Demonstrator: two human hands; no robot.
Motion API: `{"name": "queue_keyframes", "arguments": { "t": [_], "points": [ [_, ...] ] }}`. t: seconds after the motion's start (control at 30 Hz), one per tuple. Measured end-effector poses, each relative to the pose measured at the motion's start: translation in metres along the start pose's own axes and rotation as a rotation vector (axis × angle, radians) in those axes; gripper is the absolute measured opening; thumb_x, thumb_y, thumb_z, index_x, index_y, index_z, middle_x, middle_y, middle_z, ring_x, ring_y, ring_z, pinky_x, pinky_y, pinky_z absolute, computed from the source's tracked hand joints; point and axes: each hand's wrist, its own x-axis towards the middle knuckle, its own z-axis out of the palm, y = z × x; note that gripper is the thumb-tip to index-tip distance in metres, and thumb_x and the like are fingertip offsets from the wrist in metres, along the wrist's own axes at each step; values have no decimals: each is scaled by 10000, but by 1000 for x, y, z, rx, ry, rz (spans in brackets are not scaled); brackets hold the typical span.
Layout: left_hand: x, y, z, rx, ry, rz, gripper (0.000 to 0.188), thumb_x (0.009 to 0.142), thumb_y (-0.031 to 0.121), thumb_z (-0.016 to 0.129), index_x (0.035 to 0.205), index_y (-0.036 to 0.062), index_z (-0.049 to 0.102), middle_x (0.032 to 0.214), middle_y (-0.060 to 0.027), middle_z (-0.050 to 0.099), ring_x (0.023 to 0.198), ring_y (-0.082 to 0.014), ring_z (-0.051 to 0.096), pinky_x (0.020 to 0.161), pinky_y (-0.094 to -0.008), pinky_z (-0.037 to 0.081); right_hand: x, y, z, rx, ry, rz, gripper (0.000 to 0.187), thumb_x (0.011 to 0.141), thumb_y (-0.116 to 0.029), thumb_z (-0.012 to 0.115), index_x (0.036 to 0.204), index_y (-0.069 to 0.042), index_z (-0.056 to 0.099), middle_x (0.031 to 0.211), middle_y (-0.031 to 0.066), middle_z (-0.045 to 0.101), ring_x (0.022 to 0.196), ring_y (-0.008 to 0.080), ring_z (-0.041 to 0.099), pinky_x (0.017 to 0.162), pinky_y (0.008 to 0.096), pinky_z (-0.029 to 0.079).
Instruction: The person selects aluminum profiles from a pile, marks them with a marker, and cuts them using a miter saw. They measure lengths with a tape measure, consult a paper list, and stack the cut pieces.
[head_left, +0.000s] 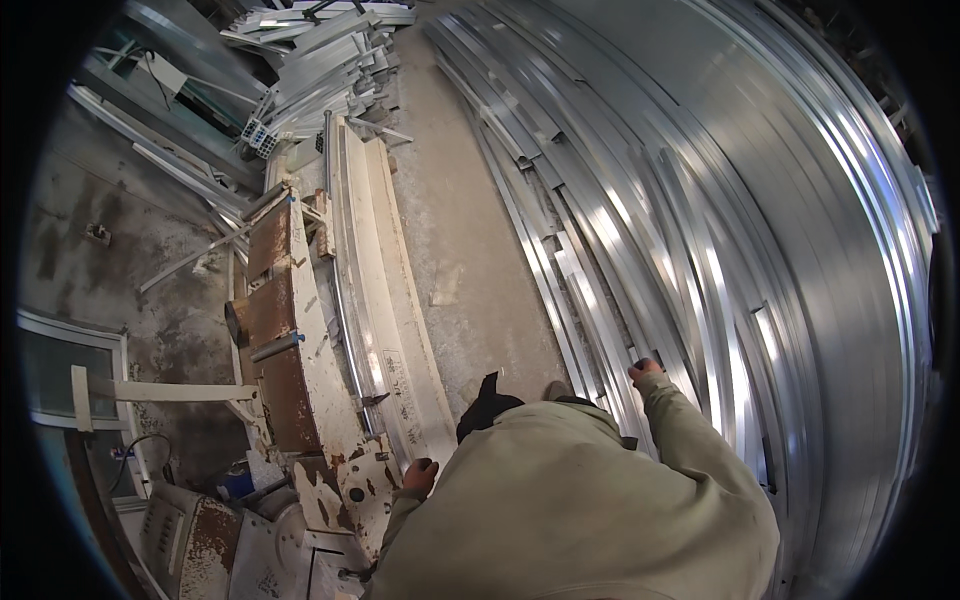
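The long metal profiles (pixel 588 300) are silver, striped lengthwise with bright white glints and dark grey lines; the broad metal panels (pixel 830 230) are a duller grey with pale bands. A drab olive-green sweatshirt (pixel 580 500) sits against the dusty beige-grey floor (pixel 460 220). The long beam (pixel 405 280) is cream with dark scribbled marks. On the machine, the side panel (pixel 283 395) is rust brown, the flaking plate (pixel 318 375) off-white with brown patches, and the handle (pixel 275 348) grey with a blue tip. Blackish blotches mottle the grey concrete surface (pixel 75 225).
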Motion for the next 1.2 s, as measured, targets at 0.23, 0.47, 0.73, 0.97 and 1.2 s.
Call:
{"name": "queue_keyframes", "arguments": {
  "t": [0.23,0.47,0.73,0.97,1.2],
  "points": [
    [139,-4,-43,-2,-110,0,396,1010,244,711,1280,-44,685,1147,-196,766,1057,-307,731,937,-405,569,120,-270,15,-97,-32,-179,477,889,-391,743,1205,-34,724,1150,237,754,1105,423,713,964,483,566],
    [306,99,-224,80,-240,-35,404,1012,240,708,1295,-46,672,1113,-178,752,1004,-278,708,879,-386,557,170,-359,49,-71,-66,-40,434,901,-384,742,1197,-67,729,1175,213,753,1122,406,708,959,493,573],
    [575,288,-385,242,-334,130,414,1015,236,703,1312,-49,656,1075,-158,735,944,-245,682,812,-365,544,186,-392,69,167,91,412,432,901,-320,719,1262,-84,731,1282,205,732,1219,404,681,1052,483,548],
    [748,437,-418,347,-383,236,423,1017,232,700,1327,-51,643,1042,-140,721,891,-216,659,754,-346,532,291,-453,82,229,84,550,426,911,-345,724,1247,-84,737,1270,207,737,1202,383,697,1034,472,562],
    [862,537,-458,432,-408,236,433,1020,228,696,1342,-53,629,1009,-122,707,837,-187,636,695,-327,521,444,-615,49,305,198,339,431,915,-351,713,1257,-88,719,1218,218,745,1157,419,702,1006,504,566]
  ]
}}
